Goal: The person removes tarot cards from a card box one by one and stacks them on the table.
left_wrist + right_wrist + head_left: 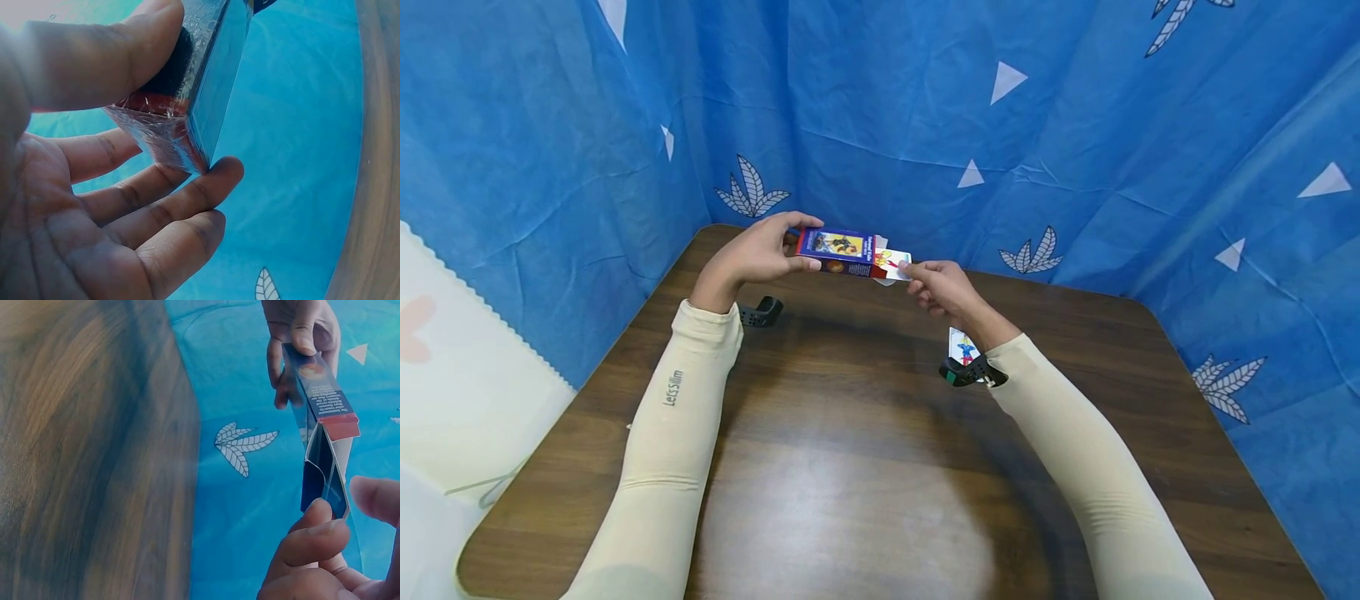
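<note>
My left hand (pixel 763 252) grips the closed end of a blue and purple card box (pixel 838 252), thumb on one side and fingers on the other. The box is held above the far part of the table, its open end to the right. A playing card (pixel 891 260) with a red and yellow figure sticks partly out of that end. My right hand (pixel 946 290) pinches the card's outer edge in the head view. In the right wrist view the box's open flaps (pixel 314 487) show near my right fingers (pixel 312 544); the exact contact is unclear there.
Another card (pixel 962 346) with a blue figure lies on the brown wooden table (pixel 850 450), partly hidden by my right wrist. Black straps (pixel 762 312) sit at both wrists. A blue patterned curtain (pixel 910 108) hangs behind the table's far edge.
</note>
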Motion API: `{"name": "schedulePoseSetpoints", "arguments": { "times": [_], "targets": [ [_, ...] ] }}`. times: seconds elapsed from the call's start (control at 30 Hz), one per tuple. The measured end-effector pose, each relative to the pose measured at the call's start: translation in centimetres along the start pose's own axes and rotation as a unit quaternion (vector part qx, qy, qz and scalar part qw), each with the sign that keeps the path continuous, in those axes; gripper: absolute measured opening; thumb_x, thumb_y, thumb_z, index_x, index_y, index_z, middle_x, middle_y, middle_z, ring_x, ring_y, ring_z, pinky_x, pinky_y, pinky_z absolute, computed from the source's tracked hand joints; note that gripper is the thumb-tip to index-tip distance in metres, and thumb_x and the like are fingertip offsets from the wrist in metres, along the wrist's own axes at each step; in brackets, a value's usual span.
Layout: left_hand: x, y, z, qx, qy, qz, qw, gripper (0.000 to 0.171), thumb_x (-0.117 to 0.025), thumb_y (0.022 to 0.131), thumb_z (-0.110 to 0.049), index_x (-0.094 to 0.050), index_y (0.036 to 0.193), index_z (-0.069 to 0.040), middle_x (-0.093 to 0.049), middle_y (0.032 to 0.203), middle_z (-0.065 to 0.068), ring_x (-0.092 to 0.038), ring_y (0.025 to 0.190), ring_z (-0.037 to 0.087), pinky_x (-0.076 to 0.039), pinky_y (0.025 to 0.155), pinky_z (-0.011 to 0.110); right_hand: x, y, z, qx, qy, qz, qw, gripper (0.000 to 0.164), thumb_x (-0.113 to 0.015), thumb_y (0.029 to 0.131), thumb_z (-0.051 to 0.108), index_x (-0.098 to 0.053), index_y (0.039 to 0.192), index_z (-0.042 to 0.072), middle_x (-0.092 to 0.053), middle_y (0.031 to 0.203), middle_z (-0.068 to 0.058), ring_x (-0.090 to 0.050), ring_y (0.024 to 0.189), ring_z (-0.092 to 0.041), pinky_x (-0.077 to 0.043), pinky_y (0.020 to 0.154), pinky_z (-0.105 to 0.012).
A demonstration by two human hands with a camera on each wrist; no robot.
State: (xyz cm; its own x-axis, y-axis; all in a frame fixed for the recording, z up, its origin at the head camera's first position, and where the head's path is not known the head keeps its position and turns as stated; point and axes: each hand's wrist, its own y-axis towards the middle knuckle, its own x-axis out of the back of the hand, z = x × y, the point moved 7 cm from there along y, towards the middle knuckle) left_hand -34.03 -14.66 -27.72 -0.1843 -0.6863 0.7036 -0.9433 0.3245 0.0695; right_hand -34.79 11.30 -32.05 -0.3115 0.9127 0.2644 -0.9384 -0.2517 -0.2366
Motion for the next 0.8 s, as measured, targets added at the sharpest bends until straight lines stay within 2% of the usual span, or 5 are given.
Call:
{"name": "schedulePoseSetpoints", "arguments": {
  "times": [0.27, 0.6, 0.8],
  "targets": [
    [0.0, 0.1, 0.1, -0.003, -0.001, -0.003, 1.0, 0.066, -0.073, 0.09, -0.023, -0.042, 0.147, -0.01, -0.045, 0.142, 0.019, -0.05, 0.121, 0.033, -0.045, 0.103, 0.049, 0.3, -0.1, -0.4, -0.018, 0.011, -0.012, 1.0, 0.031, -0.066, 0.094, 0.032, -0.066, 0.11, 0.005, -0.063, 0.074, 0.002, -0.043, 0.05, -0.009, -0.027, 0.042, -0.022],
    [0.1, 0.1, 0.1, -0.009, -0.007, -0.005, 0.9999, 0.065, -0.073, 0.09, -0.02, -0.042, 0.146, -0.009, -0.045, 0.142, 0.019, -0.051, 0.12, 0.034, -0.045, 0.102, 0.049, 1.7, -0.3, -0.5, -0.004, 0.037, -0.025, 0.999, 0.017, -0.065, 0.095, 0.027, -0.063, 0.095, 0.009, -0.061, 0.071, 0.005, -0.04, 0.049, -0.005, -0.024, 0.04, -0.019],
    [0.2, 0.0, 0.1, -0.009, -0.006, -0.005, 0.9999, 0.066, -0.073, 0.09, -0.02, -0.042, 0.147, -0.009, -0.045, 0.143, 0.019, -0.051, 0.121, 0.034, -0.045, 0.103, 0.05, 2.1, -0.3, -0.4, -0.001, 0.028, -0.04, 0.999, 0.019, -0.065, 0.095, 0.029, -0.065, 0.098, 0.009, -0.062, 0.073, 0.005, -0.041, 0.05, -0.006, -0.025, 0.041, -0.02]
  ]
}}
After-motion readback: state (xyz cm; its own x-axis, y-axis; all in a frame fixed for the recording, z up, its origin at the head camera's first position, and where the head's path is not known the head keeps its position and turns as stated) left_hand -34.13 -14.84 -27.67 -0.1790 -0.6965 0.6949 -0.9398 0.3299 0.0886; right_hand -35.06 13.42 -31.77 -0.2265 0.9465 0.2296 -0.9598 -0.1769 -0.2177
